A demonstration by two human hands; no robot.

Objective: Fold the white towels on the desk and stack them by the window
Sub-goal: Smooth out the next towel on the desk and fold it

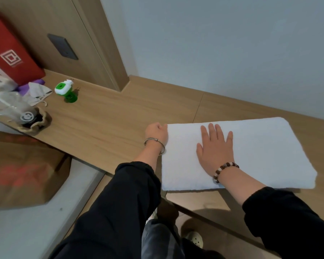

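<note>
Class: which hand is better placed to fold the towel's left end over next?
Left: the left hand grips the towel at its left edge; the right hand lies flat on top.

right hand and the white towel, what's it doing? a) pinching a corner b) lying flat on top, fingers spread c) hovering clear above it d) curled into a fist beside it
B: the right hand lies palm down on the folded white towel, with its fingers straight and spread.

white towel [260, 150] | folded, seemingly several layers | flat at desk [110, 124] front edge
</note>
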